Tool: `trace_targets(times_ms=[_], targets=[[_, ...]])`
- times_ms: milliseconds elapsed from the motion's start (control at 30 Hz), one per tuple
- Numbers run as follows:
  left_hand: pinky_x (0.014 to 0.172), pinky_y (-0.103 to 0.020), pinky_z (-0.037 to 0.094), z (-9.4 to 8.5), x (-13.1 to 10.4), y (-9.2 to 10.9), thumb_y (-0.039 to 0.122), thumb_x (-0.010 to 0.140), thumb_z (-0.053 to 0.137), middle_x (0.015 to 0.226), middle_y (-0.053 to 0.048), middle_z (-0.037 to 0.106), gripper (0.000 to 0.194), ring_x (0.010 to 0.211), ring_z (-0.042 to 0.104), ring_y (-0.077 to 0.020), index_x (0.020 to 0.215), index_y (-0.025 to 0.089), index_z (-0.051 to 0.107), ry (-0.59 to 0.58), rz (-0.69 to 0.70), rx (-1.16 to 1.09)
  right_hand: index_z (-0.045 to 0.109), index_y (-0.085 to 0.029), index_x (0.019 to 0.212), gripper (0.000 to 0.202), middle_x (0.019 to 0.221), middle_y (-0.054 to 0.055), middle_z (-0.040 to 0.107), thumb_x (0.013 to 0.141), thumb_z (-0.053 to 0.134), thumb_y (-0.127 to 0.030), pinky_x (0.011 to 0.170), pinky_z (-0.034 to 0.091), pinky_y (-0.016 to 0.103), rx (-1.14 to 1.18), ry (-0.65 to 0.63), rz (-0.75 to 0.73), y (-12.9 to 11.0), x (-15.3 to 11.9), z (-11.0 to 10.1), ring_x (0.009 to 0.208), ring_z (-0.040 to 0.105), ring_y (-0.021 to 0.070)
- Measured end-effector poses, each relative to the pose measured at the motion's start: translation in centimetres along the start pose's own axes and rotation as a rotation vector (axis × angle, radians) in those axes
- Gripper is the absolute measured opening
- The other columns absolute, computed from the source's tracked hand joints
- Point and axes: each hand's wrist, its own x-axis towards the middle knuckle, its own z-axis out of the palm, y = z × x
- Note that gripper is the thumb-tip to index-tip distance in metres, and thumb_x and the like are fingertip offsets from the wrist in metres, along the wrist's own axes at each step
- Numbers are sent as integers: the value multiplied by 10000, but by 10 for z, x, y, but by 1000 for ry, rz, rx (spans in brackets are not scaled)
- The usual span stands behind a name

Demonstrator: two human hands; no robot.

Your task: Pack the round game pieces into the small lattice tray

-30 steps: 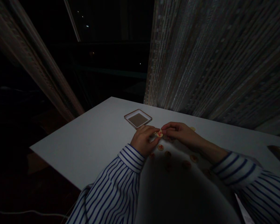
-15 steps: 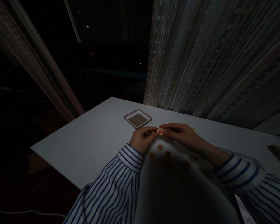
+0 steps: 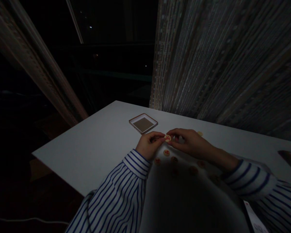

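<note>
Left hand (image 3: 146, 145) and right hand (image 3: 188, 140) brought together above the white table (image 3: 92, 145); one pale round piece (image 3: 167, 138) pinched between them. Its left edge is met by the left thumb and forefinger; its right side is taken by the right thumb and forefinger. Red-marked face turned up toward the viewer, middle uncovered. Whether another piece is hidden beneath it cannot be told.

Step in hand judged to be two-handed fingertip handling of a small disc. Best done with light pressure at the rim, so that the mark is left readable; if squeezed unevenly, the disc could be flipped out. One side should be held firm while the other grip is adjusted.

Nearer the body, a second red-marked piece (image 3: 166, 152) and a third piece (image 3: 157, 161) are laid flat; others are sunk in shadow, their marks not legible. Beyond the left fingertips, a shallow square tray (image 3: 143, 125) is set, well apart from the shadowed pieces.
</note>
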Motion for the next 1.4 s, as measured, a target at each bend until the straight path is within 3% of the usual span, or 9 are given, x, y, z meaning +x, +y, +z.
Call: trace_targets(times_ms=[167,400,700,1000,1133,1400], targets=[[640,-257,498,-3,2,-7,234,724,613,783,-57,703,170,705,631,-142,851,140,676,36,66,193,636,-209,993,280,892,54,673,774,525,-344,674,420,286,-148,-25,3,6,-1,0,740,585,172],[613,-263,476,-12,6,-13,260,761,554,749,-42,687,204,644,597,-134,879,152,681,152,134,502,647,-193,922,251,786,61,653,772,508,-338,638,384,296,-330,-151,64,19,-7,1,692,565,183],[628,-263,477,-13,8,-18,239,761,529,751,-39,689,207,677,612,-146,876,157,680,162,167,574,664,-205,963,277,919,96,632,797,496,-351,721,405,337,-382,-298,4,32,-14,2,839,579,224],[617,-258,498,-11,7,-19,221,769,532,707,-27,682,170,655,622,-144,849,169,672,154,219,606,669,-213,960,288,931,95,635,783,510,-374,716,415,341,-395,-315,20,33,-15,4,833,581,228],[635,-263,502,-10,6,-21,215,769,537,678,-19,670,156,664,624,-145,839,165,667,145,236,617,651,-189,966,337,947,102,634,776,506,-426,726,406,342,-396,-263,58,31,-12,1,851,573,239],[646,-267,500,-7,6,-19,192,771,531,723,-32,677,160,663,613,-141,842,152,669,158,249,668,625,-162,930,295,906,113,654,777,485,-372,723,391,341,-459,-152,173,32,5,6,859,578,254]])
